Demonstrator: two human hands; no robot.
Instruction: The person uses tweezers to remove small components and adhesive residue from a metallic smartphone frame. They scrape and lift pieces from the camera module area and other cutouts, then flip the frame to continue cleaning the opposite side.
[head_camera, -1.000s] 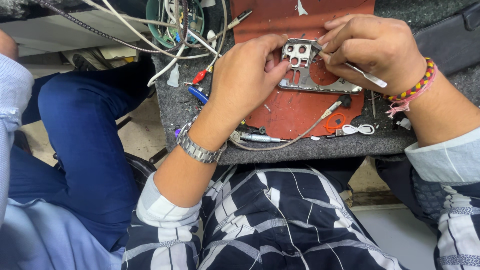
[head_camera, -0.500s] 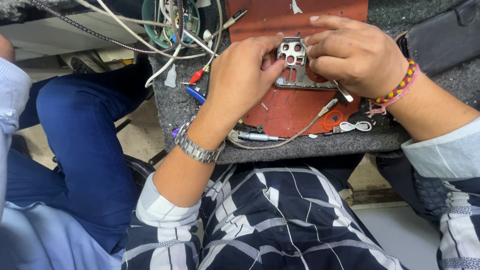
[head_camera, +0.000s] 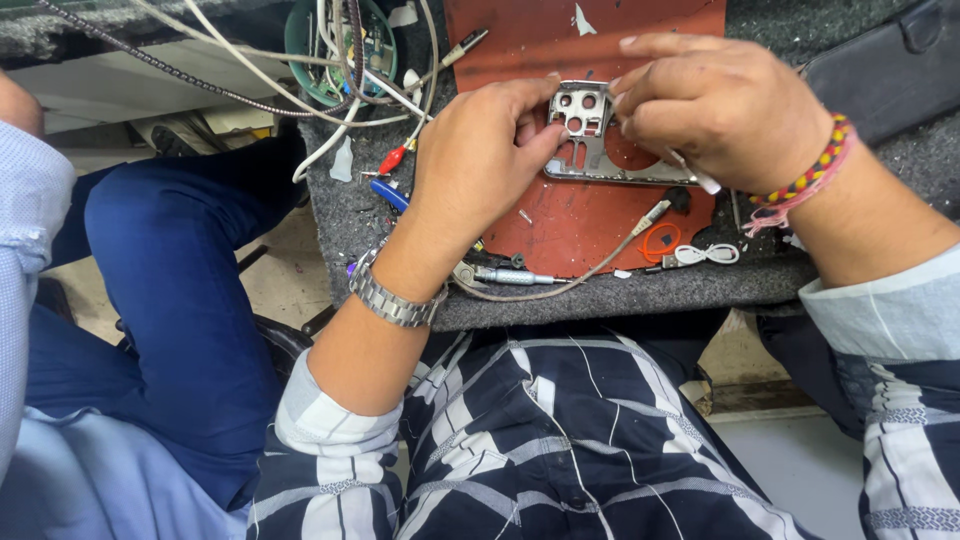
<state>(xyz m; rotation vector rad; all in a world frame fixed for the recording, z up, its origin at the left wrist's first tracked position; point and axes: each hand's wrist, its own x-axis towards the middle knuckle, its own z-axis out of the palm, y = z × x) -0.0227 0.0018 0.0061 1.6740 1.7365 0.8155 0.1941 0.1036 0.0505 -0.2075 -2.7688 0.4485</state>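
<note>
Pinching a silver phone frame (head_camera: 585, 130) from both sides: left hand (head_camera: 480, 160) curled, thumb and fingers clamped on the frame's left edge by the camera cut-outs; right hand (head_camera: 715, 105) curled over its right end, fingertips closed on the top corner and on a thin white tool (head_camera: 693, 172) that pokes out beneath the palm. Frame sits tilted over a red-brown work mat (head_camera: 575, 225), near the mat's middle, lower rail close to or on the mat.

Containers: one round green tub (head_camera: 340, 50) at the bench's far left, a tangle of white and grey cables (head_camera: 330, 90) running through and over it; contents otherwise too cluttered to tell.

Bench is covered in grey felt (head_camera: 600, 290). Near edge crowded: a metal-tipped probe (head_camera: 515, 276) on a grey lead just beside the left wrist, a coiled white cord (head_camera: 705, 254) and an orange ring (head_camera: 660, 242) near the mat's lower right corner. A red clip (head_camera: 392, 158) and a blue-handled tool (head_camera: 390, 195) lie left of the left hand. Black case (head_camera: 890, 70) at far right. Open mat shows only below the frame. Another person's blue-trousered leg (head_camera: 170, 260) is close to the bench's left edge.
</note>
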